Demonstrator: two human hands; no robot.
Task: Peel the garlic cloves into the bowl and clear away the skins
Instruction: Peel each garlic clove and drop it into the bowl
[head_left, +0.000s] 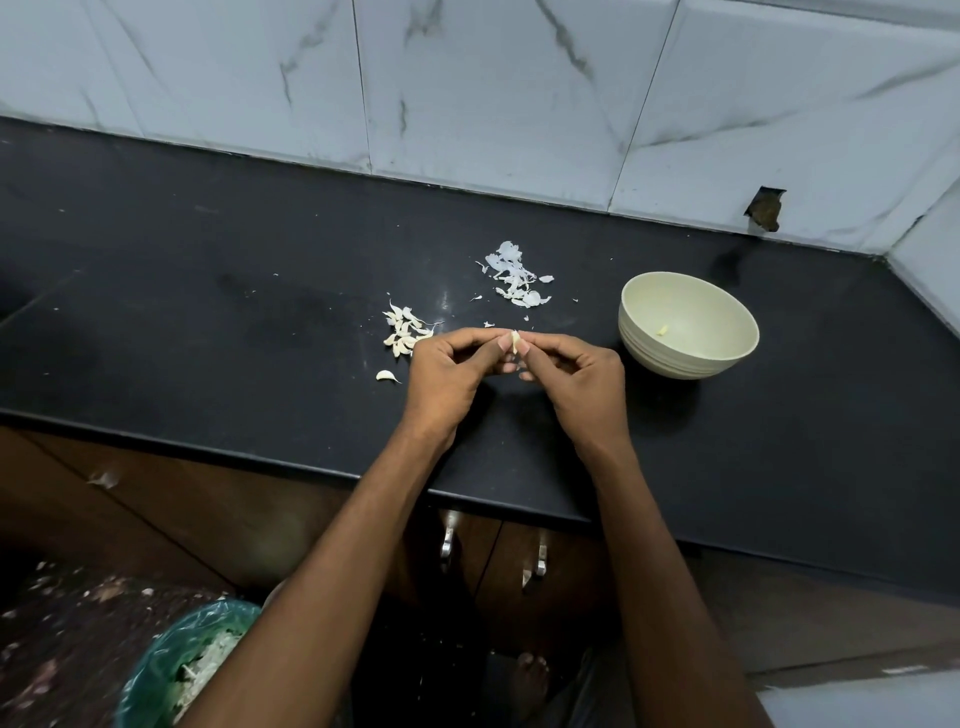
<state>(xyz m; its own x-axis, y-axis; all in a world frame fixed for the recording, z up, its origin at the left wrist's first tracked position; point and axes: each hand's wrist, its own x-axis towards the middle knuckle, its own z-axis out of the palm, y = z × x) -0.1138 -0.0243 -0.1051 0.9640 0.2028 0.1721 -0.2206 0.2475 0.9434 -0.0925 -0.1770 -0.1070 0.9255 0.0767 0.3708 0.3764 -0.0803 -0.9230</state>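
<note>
Your left hand (447, 371) and right hand (576, 374) both pinch one garlic clove (515, 342) above the tabletop (208, 322); bowl (688, 323) right; skins (514, 275) behind

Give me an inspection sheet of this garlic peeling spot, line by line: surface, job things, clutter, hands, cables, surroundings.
Surface: black counter, smudged, small flecks.
Job's things: bowl at right, one peeled piece inside; unpeeled cloves in a pile, one stray clove nearer; clove being peeled.
Clutter: skins heaped behind the hands.
Grippers: left hand and right hand both pinch the clove above the counter.
Cables: nothing seen.
Surroundings: marble wall tiles, one with a broken hole; cabinet handles below; lined bin on the floor holding scraps.
</note>
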